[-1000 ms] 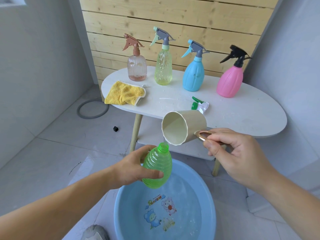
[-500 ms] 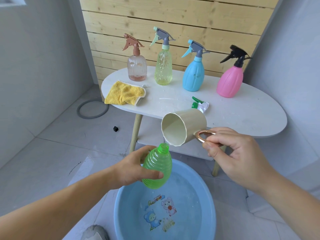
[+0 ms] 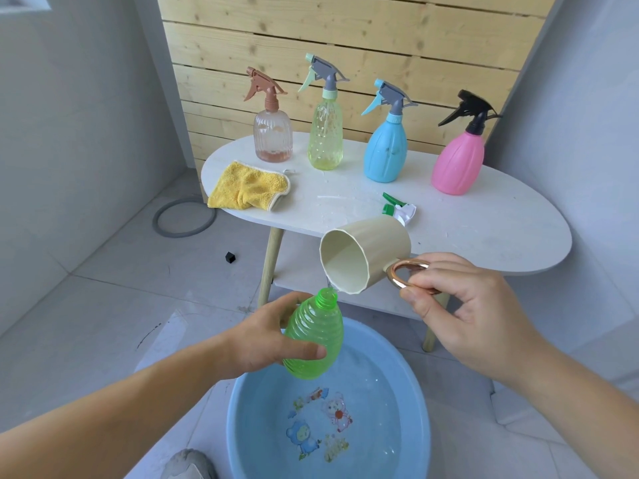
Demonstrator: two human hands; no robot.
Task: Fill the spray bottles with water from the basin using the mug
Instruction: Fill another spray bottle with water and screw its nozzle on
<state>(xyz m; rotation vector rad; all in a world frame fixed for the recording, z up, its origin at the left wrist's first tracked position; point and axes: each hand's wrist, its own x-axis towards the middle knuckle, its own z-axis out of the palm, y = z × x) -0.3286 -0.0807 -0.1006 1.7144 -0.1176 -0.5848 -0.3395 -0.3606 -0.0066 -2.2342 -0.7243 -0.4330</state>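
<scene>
Found open room on the right half of the table (image 3: 484, 236), before the pink bottle (image 3: 457, 164). Saw the peach bottle (image 3: 273, 140), yellow bottle (image 3: 325, 140) and blue bottle (image 3: 385, 153) lined along the back, gaps between. Saw a yellow cloth (image 3: 247, 186) on the left end, a loose spray head (image 3: 399, 210) near the front. Met the mug (image 3: 373, 250) and green bottle (image 3: 314, 337) over the far side of the basin (image 3: 242, 409); found the near water open.

A white oval table (image 3: 484, 229) on wooden legs stands against a wooden slat wall (image 3: 345, 36). A crumpled yellow cloth (image 3: 247, 186) lies on the table's left end. A grey ring (image 3: 185, 217) lies on the floor left of the table. A small black cube (image 3: 230, 257) sits on the floor near the table's left leg.
</scene>
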